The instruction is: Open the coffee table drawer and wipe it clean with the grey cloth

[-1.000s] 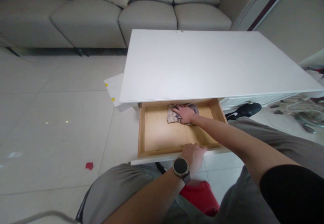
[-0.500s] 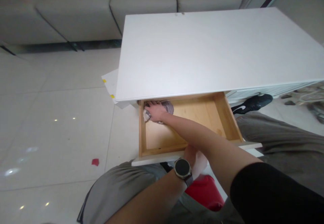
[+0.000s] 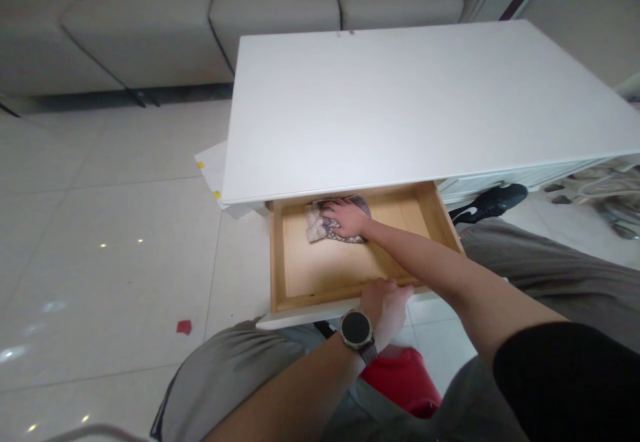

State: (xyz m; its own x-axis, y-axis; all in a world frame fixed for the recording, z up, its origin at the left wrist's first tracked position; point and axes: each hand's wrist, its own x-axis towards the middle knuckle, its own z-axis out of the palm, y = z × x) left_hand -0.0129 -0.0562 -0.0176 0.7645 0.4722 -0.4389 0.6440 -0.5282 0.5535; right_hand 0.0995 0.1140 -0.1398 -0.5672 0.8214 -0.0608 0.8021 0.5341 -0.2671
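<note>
A pale wooden drawer (image 3: 300, 272) is pulled out from under the white table (image 3: 400, 102). Inside it, my right hand (image 3: 347, 217) presses a grey and white patterned cloth (image 3: 316, 223) against the bottom near the back, fingers bent over the fabric. My left hand (image 3: 385, 302), with a watch (image 3: 357, 329) on its wrist, grips the top edge of the drawer front. Part of its fingers is hidden behind that edge.
Below the left hand is something red (image 3: 403, 379) between the legs. A black shoe (image 3: 493, 203) rests by the table's right side. A grey sofa (image 3: 275, 2) stands behind, and a red scrap (image 3: 184, 327) lies on the tiled floor (image 3: 125, 282).
My right hand has slid the cloth rightward from the drawer's left back corner, and the cloth now lies more spread out. My left hand stays at the drawer front.
</note>
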